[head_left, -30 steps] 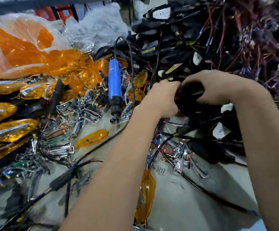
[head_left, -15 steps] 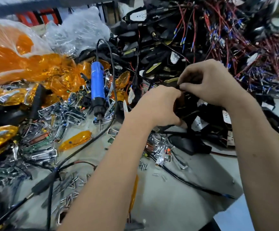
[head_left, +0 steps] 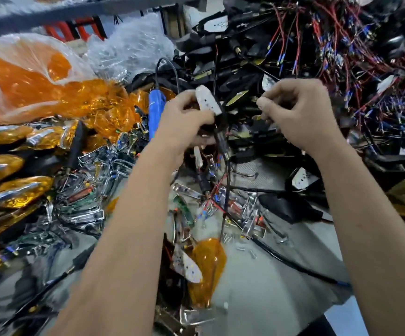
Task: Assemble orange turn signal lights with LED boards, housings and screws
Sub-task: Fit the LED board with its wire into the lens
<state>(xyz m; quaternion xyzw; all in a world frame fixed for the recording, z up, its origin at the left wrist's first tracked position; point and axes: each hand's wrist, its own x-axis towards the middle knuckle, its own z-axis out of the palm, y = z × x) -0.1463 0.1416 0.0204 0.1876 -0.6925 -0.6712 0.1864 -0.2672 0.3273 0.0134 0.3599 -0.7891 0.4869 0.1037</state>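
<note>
- White LED board (head_left: pixel 208 102), dotted with small holes, stands upright in our left hand (head_left: pixel 184 122); the fingers are curled round it and pinch its lower end, with dark wires (head_left: pixel 223 141) trailing down from it toward the table (head_left: pixel 269 287).
- Our right hand (head_left: pixel 300 112) is raised level with the left, a little apart from it; its fingers are curled tight, and we cannot tell whether they pinch a thin wire or nothing.
- Behind both hands a heap of black housings (head_left: pixel 233 52) tangled with red and blue wires (head_left: pixel 342 44) fills the far right, crowding the space we work in.
- A blue electric screwdriver (head_left: pixel 156 112) lies just left of our left hand, partly hidden by it.
- Orange lenses (head_left: pixel 51 93) spill from a clear plastic bag at far left; finished orange lights (head_left: pixel 15 190) lie below them.
- Chrome reflectors (head_left: pixel 87 190) litter the table under our left forearm.
- Between our forearms lie one orange lens (head_left: pixel 211 267), a second white board (head_left: pixel 184 265) and loose screws (head_left: pixel 242 248).
</note>
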